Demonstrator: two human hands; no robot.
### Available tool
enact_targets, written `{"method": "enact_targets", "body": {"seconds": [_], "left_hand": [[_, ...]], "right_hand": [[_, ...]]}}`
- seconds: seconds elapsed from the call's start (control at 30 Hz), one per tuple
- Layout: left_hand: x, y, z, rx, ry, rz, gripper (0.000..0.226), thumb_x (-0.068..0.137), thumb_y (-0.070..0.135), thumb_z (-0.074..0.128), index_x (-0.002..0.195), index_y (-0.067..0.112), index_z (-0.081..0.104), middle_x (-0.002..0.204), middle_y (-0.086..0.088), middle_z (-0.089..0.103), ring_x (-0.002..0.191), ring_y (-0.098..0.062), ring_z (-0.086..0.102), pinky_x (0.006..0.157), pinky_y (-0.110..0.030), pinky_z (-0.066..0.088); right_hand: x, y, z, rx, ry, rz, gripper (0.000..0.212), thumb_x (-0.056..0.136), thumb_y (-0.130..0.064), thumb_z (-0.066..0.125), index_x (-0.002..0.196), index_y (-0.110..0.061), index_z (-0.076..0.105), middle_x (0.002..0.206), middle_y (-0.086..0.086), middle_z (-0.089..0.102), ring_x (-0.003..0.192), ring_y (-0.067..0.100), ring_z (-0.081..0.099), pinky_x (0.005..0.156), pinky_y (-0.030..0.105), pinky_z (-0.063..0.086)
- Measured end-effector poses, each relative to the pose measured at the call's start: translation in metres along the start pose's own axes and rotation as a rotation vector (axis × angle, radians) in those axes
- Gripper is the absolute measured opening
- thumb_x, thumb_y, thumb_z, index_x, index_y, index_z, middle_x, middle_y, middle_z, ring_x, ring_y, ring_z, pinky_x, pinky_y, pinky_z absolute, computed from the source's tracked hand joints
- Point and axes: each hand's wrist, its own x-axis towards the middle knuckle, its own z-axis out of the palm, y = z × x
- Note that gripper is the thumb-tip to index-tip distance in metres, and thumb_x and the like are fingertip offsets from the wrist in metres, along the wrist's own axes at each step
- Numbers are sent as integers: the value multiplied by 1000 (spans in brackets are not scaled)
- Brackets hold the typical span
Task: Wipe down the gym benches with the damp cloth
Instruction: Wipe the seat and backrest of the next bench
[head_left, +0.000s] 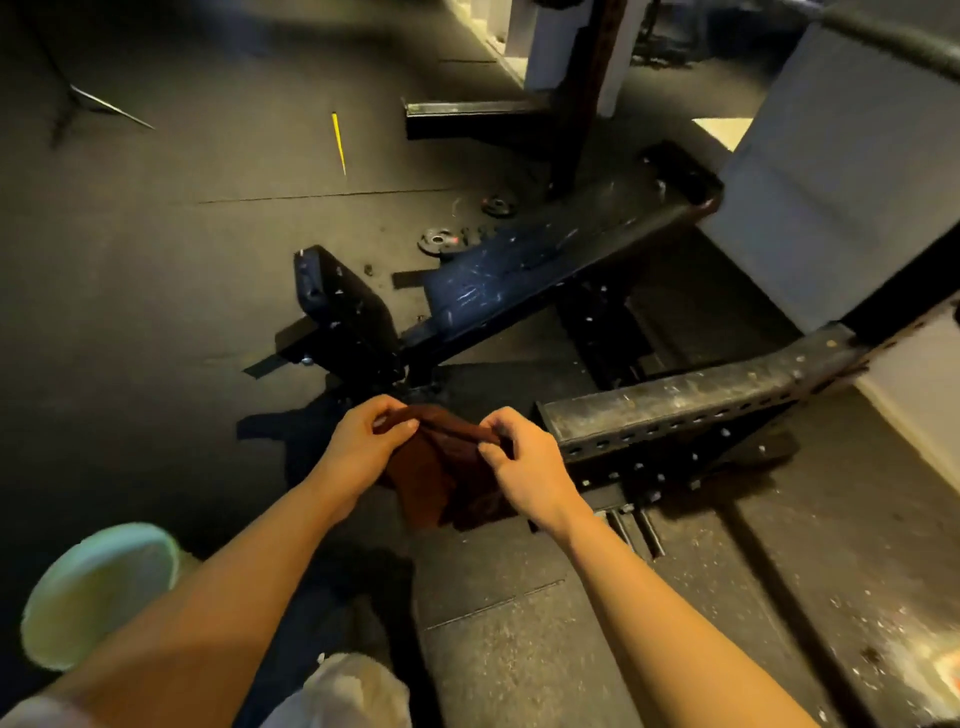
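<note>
Both hands, left hand (363, 439) and right hand (524, 467), pinch the cloth (447, 478) (fingers clamped); perforated beam (675, 410) fronts bench (519, 270).

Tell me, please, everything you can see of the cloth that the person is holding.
The cloth is dark reddish-brown, soft fabric, bunched and creased. Its top edge is stretched between the left hand and the right hand, each pinching it; the rest hangs down in folds in mid-air, apart from the bench beyond. Whether it is damp cannot be told.
</note>
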Motion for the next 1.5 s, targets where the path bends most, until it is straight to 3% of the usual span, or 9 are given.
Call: {"method": "enact_targets", "body": {"seconds": [0.13, 0.27, 0.4, 0.63, 1.0, 1.13, 1.33, 1.43, 1.5], "left_hand": [[52, -13, -43, -117, 96, -54, 2, 94, 19, 61, 92, 21, 62, 97, -9, 65, 92, -24, 63, 81, -37, 52], [108, -16, -85, -168, 147, -81, 6, 96, 16, 58, 96, 22, 57, 101, -11, 64, 93, -24, 63, 78, -37, 53], [151, -3, -112, -256, 109, -110, 8, 99, 12, 49, 101, 18, 53, 99, -9, 64, 93, -21, 63, 76, -33, 53], [219, -13, -146, -359, 68, -114, 22, 98, 1, 46, 108, 17, 58, 104, -4, 68, 101, -15, 66, 89, -31, 53], [379, -50, -193, 345, 159, -115, 43, 90, 2, 60, 130, 16, 54, 132, -2, 55, 124, -16, 51, 103, -27, 39], [455, -67, -207, 613, 66, -46, 59, 85, 5, 67, 139, 16, 45, 144, -3, 43, 132, -19, 42, 110, -31, 34], [560, -118, -220, 1047, -162, -23, 103, 82, 33, 73, 154, 12, 3, 162, -6, 1, 149, -22, 2, 121, -37, 9], [575, -136, -222, 1118, -185, 27, 106, 82, 37, 73, 153, 12, -1, 162, -7, -4, 149, -21, 1, 120, -37, -1], [578, -140, -223, 1154, -184, 58, 106, 81, 41, 72, 153, 12, 1, 162, -8, -1, 149, -20, 4, 120, -35, -2]], "right_hand": [[56, -28, 27, -9, 87, 19, 31, 84, 2, 61, 94, -19, 41, 97, 4, 57, 87, 17, 54, 73, 26, 42], [123, -59, 69, 6, 52, 11, 29, 81, 3, 63, 83, -24, 53, 97, -2, 51, 85, 5, 50, 75, 20, 41], [169, -90, 113, 207, -160, -23, 55, 81, -13, 74, 129, -27, 54, 124, -9, 45, 111, -4, 46, 92, 9, 40], [260, -95, 156, 305, -78, -42, 56, 85, 4, 63, 131, -25, 54, 129, -4, 50, 123, 6, 49, 107, 34, 43], [454, -51, 219, 191, -137, 125, 50, 88, -6, 63, 132, -28, 55, 128, -3, 57, 122, 13, 51, 109, 41, 41], [521, -39, 240, 164, -99, 168, 46, 90, -2, 60, 133, -19, 55, 126, 1, 54, 121, 15, 50, 106, 23, 34], [593, -15, 302, 63, -203, 93, 50, 92, 2, 52, 138, -18, 51, 142, 2, 43, 129, 18, 38, 101, 8, 18], [604, 7, 323, 72, -188, 131, 50, 91, 7, 51, 135, -18, 54, 146, 5, 41, 131, 20, 35, 97, -4, 12], [616, 16, 325, 101, -151, 245, 48, 92, 7, 50, 135, -15, 54, 146, 6, 42, 134, 23, 36, 103, 3, 14]]}}
